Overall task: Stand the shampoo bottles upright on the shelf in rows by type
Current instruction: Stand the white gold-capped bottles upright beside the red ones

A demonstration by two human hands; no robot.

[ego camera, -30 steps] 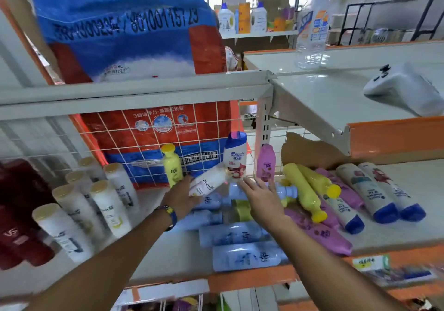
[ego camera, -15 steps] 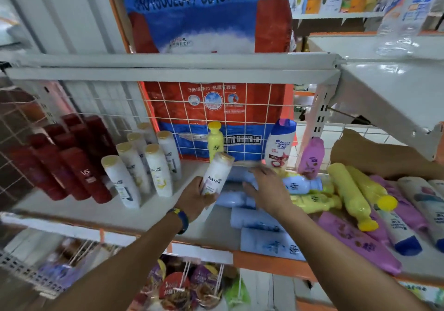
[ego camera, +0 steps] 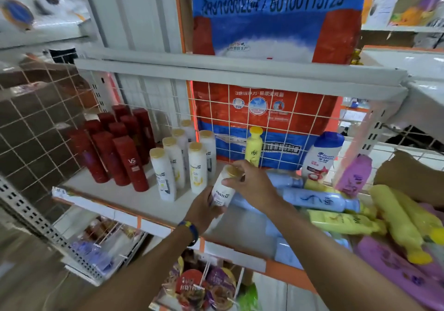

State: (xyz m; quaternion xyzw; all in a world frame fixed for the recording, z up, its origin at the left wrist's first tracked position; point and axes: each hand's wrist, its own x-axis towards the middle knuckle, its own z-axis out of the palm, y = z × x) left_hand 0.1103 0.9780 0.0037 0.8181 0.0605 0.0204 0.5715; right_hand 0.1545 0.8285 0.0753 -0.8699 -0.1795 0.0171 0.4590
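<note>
My left hand (ego camera: pixel 204 211) grips the base of a white Pantene bottle (ego camera: pixel 222 192) with a gold cap, held almost upright over the shelf (ego camera: pixel 134 200). My right hand (ego camera: pixel 254 186) closes its fingers around the cap end of the same bottle. Left of it, several white Pantene bottles (ego camera: pixel 197 166) stand upright in rows. Several dark red VS bottles (ego camera: pixel 129 162) stand in rows further left. At the back stand a yellow bottle (ego camera: pixel 253 148), a white-and-blue bottle (ego camera: pixel 320 157) and a leaning pink bottle (ego camera: pixel 353 175). Pale blue bottles (ego camera: pixel 314 199) and yellow bottles (ego camera: pixel 398 219) lie flat on the right.
A wire grid (ego camera: pixel 240 123) backs the shelf, with a big blue-and-red bag (ego camera: pixel 271 34) behind it. A wire side panel (ego camera: pixel 31 128) closes the left end. Purple bottles (ego camera: pixel 394 267) lie at the lower right. Packaged goods (ego camera: pixel 201 286) fill the shelf below.
My left hand has carried the Pantene bottle left toward the standing white row and turned it more upright. My right hand left the lying blue bottles and took hold of its cap.
</note>
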